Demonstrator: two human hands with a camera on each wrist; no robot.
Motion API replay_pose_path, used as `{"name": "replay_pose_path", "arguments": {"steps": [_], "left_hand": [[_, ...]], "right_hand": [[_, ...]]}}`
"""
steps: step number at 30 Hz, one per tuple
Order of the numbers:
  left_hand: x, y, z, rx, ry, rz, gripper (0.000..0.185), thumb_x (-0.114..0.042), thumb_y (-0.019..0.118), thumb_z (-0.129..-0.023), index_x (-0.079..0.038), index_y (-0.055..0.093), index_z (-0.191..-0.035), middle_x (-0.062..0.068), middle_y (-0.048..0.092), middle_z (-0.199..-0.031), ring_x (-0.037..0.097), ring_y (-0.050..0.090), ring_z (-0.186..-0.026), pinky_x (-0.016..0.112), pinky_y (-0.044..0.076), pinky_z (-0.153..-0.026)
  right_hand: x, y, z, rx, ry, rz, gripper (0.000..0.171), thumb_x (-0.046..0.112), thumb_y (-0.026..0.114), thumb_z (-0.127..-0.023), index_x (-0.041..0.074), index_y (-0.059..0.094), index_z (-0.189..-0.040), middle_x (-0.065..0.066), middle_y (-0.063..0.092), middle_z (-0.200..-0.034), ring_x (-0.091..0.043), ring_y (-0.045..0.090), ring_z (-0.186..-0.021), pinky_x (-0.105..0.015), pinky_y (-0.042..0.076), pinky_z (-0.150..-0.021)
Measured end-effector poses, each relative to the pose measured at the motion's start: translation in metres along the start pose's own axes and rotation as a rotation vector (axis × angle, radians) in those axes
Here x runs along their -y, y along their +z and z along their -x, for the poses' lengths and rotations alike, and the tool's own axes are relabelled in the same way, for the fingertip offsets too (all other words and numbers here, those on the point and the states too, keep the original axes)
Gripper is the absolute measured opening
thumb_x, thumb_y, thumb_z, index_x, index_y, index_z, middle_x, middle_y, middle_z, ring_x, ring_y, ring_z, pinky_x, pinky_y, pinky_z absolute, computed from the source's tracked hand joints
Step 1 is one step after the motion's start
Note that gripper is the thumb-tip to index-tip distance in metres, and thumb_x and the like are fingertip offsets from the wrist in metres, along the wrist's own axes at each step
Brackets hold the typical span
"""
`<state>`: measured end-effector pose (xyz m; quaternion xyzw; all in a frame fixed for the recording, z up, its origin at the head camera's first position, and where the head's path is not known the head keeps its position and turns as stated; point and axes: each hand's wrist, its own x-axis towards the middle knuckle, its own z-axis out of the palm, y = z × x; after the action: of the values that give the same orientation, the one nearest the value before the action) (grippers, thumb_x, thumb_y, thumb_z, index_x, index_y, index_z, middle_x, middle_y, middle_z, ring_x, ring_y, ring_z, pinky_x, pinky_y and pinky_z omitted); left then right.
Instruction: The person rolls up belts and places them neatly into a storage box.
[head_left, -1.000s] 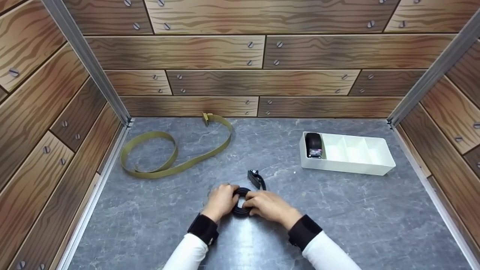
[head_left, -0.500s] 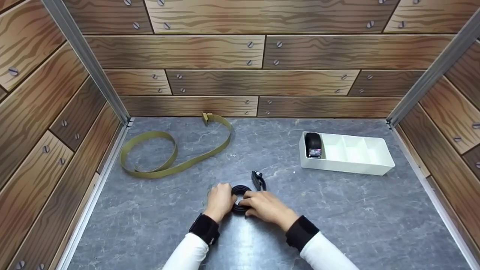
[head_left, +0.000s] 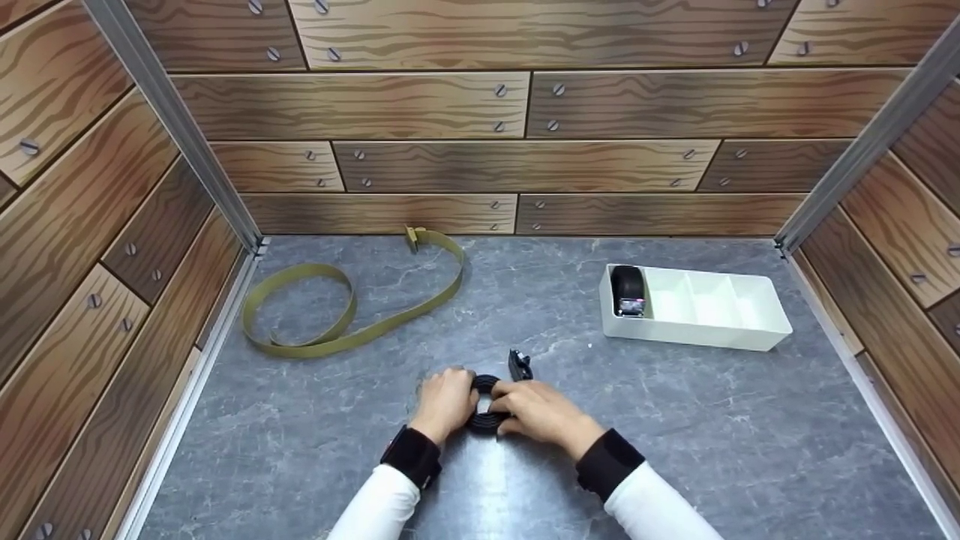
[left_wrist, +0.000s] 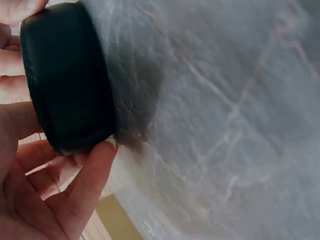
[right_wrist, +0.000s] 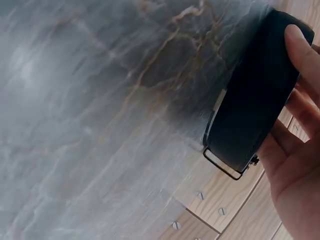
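Your left hand (head_left: 444, 401) and right hand (head_left: 544, 414) face each other, narrow and bent, each gripping one side of the same black belt (head_left: 484, 425). It sits between them, wound into a ring with a hollow middle, standing on its edge on the surface (head_left: 300, 442). Your right fingertips dip into that hollow, and just past your right hand's knuckles pokes the buckle (head_left: 520, 365), outside the ring (the right wrist view picks out its metal frame). So you look to be midway through rolling, with the turns stacked but the middle loose and the buckle end probably yet to be wrapped.

Next, I'd say, you want a steady left side as the anchor while the right draws the turns snug; ease off too soon and the ring could well spring open. Ahead and to the right of your hands waits the white tray (head_left: 697, 337), another rolled black belt (head_left: 628, 285) in the compartment nearest you sideways, the other three bare. Ahead and to the left, well apart from your fingers, lies an olive belt (head_left: 390, 322), loosely looped.
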<state>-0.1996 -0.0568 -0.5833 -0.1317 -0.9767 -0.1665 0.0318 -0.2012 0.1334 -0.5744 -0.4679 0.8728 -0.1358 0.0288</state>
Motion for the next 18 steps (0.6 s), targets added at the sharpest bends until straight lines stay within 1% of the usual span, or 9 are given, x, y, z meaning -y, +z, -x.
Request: {"name": "replay_pose_path", "arguments": {"steps": [6, 11, 15, 18], "left_hand": [[-0.001, 0.000, 0.001, -0.038, -0.050, 0.052, 0.012, -0.020, 0.072, -0.083, -0.010, 0.066, -0.080, 0.011, 0.069, -0.084, 0.037, 0.067, -0.075, 0.049, 0.051, -0.063], [-0.003, -0.001, 0.005, -0.071, -0.138, 0.090, 0.019, -0.021, 0.076, -0.080, -0.006, 0.064, -0.078, 0.015, 0.068, -0.080, 0.038, 0.067, -0.073, 0.049, 0.051, -0.062], [-0.007, -0.004, 0.007, -0.053, -0.200, 0.113, 0.024, -0.023, 0.077, -0.077, -0.004, 0.063, -0.076, 0.019, 0.068, -0.078, 0.039, 0.067, -0.073, 0.049, 0.051, -0.062], [-0.009, -0.005, 0.007, -0.030, -0.219, 0.126, 0.023, -0.021, 0.077, -0.077, -0.002, 0.063, -0.077, 0.020, 0.068, -0.080, 0.039, 0.067, -0.074, 0.049, 0.051, -0.062]], "right_hand": [[0.004, 0.001, -0.001, -0.033, 0.020, 0.035, 0.023, 0.033, 0.078, -0.081, 0.018, 0.076, -0.099, 0.002, 0.061, -0.102, -0.015, 0.063, -0.082, -0.032, 0.052, -0.074], [0.009, 0.006, -0.002, -0.086, 0.048, 0.136, 0.025, 0.038, 0.077, -0.082, 0.020, 0.076, -0.099, 0.001, 0.061, -0.096, -0.016, 0.062, -0.072, -0.033, 0.051, -0.064], [0.012, 0.011, -0.003, -0.142, 0.067, 0.221, 0.027, 0.042, 0.076, -0.082, 0.020, 0.076, -0.097, 0.000, 0.062, -0.093, -0.017, 0.061, -0.064, -0.034, 0.050, -0.058], [0.014, 0.013, -0.002, -0.169, 0.084, 0.247, 0.027, 0.043, 0.076, -0.082, 0.020, 0.075, -0.096, 0.000, 0.061, -0.092, -0.018, 0.061, -0.062, -0.034, 0.050, -0.056]]}}
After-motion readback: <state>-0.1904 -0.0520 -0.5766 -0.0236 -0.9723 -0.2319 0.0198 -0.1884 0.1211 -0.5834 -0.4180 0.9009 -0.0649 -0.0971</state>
